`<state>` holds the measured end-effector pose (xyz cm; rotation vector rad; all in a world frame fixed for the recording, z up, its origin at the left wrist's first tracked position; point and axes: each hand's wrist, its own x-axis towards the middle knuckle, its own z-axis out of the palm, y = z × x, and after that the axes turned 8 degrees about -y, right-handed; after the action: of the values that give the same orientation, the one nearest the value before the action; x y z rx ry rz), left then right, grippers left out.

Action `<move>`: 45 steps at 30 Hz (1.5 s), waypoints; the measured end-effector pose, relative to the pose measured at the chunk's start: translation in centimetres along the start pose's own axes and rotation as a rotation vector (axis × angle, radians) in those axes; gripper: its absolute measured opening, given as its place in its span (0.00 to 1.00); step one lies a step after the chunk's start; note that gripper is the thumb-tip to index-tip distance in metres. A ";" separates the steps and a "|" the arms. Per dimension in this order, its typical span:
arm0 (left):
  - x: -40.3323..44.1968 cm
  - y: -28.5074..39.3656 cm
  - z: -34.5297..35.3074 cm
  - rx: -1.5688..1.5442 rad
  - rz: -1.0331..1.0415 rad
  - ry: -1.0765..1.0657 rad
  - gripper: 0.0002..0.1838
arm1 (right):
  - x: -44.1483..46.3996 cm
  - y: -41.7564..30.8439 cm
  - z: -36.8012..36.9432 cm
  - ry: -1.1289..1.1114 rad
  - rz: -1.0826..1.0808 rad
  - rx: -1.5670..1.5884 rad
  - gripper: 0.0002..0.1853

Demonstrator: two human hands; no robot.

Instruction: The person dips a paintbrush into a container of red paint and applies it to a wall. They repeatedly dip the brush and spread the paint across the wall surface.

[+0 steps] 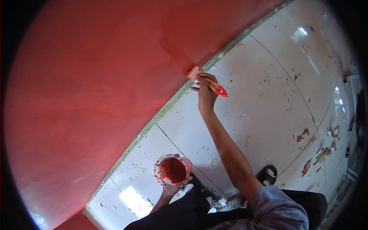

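My right hand (207, 92) grips a paintbrush (216, 87) with a wooden handle and a red tip. Its bristles press against the red wall (96, 76), close above the wall's bottom edge, and a darker streak runs up from them. Lower down, my left hand (170, 191) is wrapped around a paint tub (156, 171) with printed lettering on its rim. Red paint coats the inside of the tub. Most of the left fingers are hidden behind it.
A rough greenish strip (168, 105) runs between wall and tiled floor (237, 126). Paint chips and colourful torn scraps (323, 154) litter the tiles. My sandalled foot (267, 174) is at lower right. A pale-framed object (354, 86) stands at the right edge.
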<state>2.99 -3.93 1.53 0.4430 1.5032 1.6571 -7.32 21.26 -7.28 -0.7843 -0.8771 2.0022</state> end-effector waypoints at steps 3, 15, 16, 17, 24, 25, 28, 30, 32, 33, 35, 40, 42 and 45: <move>-0.4 -0.6 -0.7 0.153 0.113 -0.071 0.44 | -1.1 -3.5 3.0 -0.071 -0.039 0.098 0.05; -0.2 0.4 -0.5 0.202 0.188 -0.038 0.43 | -5.2 -16.0 11.3 -0.365 -0.276 0.324 0.06; -0.6 -0.2 -0.7 0.137 0.162 -0.018 0.43 | -5.0 -14.9 10.7 -0.351 -0.272 0.321 0.06; -0.9 -0.8 -0.8 0.072 0.135 0.000 0.43 | -4.0 -12.1 9.4 -0.299 -0.153 0.348 0.07; -1.6 1.6 0.1 0.173 0.160 0.117 0.47 | -3.7 -2.6 -0.5 0.060 0.134 0.077 0.10; -2.3 1.9 -0.3 0.211 0.183 0.109 0.48 | -3.9 -3.0 0.3 0.056 0.121 0.082 0.10; -5.1 2.1 -1.9 0.369 0.204 0.168 0.49 | -4.1 -5.0 4.7 -0.013 0.062 0.099 0.10; -7.2 2.9 -2.3 0.380 0.131 0.242 0.51 | -5.6 -8.7 7.5 -0.148 -0.031 0.227 0.09; -9.3 2.5 -3.5 0.450 0.036 0.319 0.51 | -7.0 -11.3 8.9 -0.251 -0.155 0.340 0.09; -9.5 2.9 -3.3 0.352 0.011 0.346 0.51 | -6.7 -10.4 8.7 -0.238 -0.125 0.350 0.09; -9.3 3.2 -3.5 0.312 -0.008 0.364 0.50 | -5.8 -6.9 7.2 -0.210 -0.077 0.378 0.09; -5.8 1.3 -6.4 0.534 0.102 0.196 0.50 | -5.7 -2.5 1.4 0.035 0.079 0.256 0.07; -3.8 1.4 -6.7 0.333 0.121 0.092 0.51 | -6.3 -5.7 2.3 0.027 0.051 0.391 0.07; -0.9 1.2 -6.7 0.246 0.089 0.026 0.50 | -5.4 -6.0 4.9 -0.029 -0.046 0.462 0.08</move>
<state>-1.75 -8.84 1.39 0.6313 1.7369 1.5562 -5.93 17.90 1.45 -0.4679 -0.4140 2.0669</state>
